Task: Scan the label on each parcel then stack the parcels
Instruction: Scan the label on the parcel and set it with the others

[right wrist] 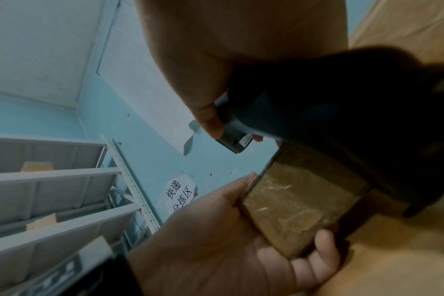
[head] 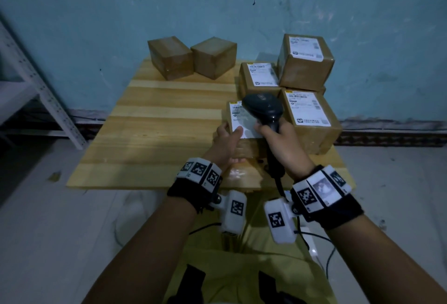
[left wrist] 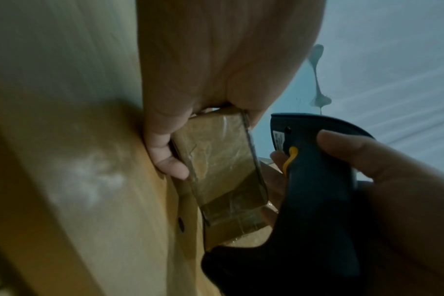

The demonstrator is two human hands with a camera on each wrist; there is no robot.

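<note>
A small brown parcel (head: pixel 243 144) with a white label (head: pixel 239 116) on top stands near the table's front, right of centre. My left hand (head: pixel 227 141) grips its left side, thumb on the label, fingers (left wrist: pixel 165 152) under the lower edge. My right hand (head: pixel 280 144) grips the handle of a black barcode scanner (head: pixel 263 110), its head hanging over the label. The left wrist view shows the parcel's taped side (left wrist: pixel 216 160) and the scanner (left wrist: pixel 314 180) with its yellow trigger. The same parcel (right wrist: pixel 292 204) and scanner (right wrist: pixel 342 112) appear in the right wrist view.
Two plain brown boxes (head: pixel 170 58) (head: pixel 214 58) stand at the back of the wooden table (head: pixel 157 129). Three labelled parcels (head: pixel 260 78) (head: pixel 306 61) (head: pixel 312 120) crowd the right side. A grey metal shelf rack (head: pixel 31 86) stands at the left wall. The scanner's cable (head: pixel 280 187) drops off the front edge.
</note>
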